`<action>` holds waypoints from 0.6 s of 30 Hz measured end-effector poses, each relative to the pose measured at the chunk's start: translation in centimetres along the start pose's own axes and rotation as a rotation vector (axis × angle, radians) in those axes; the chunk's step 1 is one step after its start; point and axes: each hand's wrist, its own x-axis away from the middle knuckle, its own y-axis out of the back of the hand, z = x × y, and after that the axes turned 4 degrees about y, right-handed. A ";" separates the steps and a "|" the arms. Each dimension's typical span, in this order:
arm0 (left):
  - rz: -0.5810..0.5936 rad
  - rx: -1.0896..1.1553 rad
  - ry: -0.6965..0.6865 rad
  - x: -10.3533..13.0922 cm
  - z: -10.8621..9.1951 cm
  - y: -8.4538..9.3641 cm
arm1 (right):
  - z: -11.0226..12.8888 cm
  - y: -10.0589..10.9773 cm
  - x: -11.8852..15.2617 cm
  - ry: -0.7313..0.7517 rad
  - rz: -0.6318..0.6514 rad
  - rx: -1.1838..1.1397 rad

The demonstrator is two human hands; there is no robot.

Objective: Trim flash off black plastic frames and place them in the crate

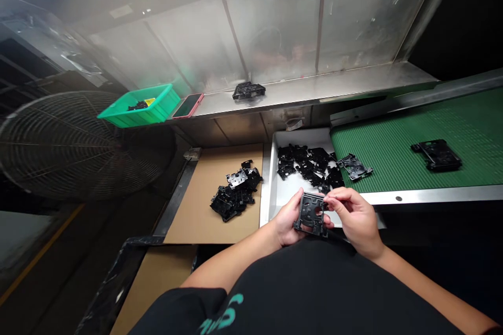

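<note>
A black plastic frame part (312,213) is held close to my body, in front of the white tray. My left hand (288,222) grips it by its left side, thumb along the edge. At its upper right corner, my right hand (356,220) has thumb and index finger pinched together; what lies between the fingertips is too small to make out. Just beyond my hands, the white tray (280,196) holds a heap of black plastic parts (308,163).
More black parts (236,193) are piled on cardboard (196,214) at the left. Two black pieces lie on the green ribbed belt (393,162) at the right. On the metal shelf (298,89) are a green bin (157,110), a phone (188,105) and black parts (249,91). A large fan (78,146) stands left.
</note>
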 end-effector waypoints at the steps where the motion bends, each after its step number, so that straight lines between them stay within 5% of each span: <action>1: -0.001 -0.005 -0.002 0.1 0.0 0.0 | 0.0 0.0 0.0 -0.003 -0.002 -0.003; 18: -0.008 -0.019 0.001 -0.1 0.1 0.6 | -0.3 -0.4 0.2 -0.050 0.015 -0.028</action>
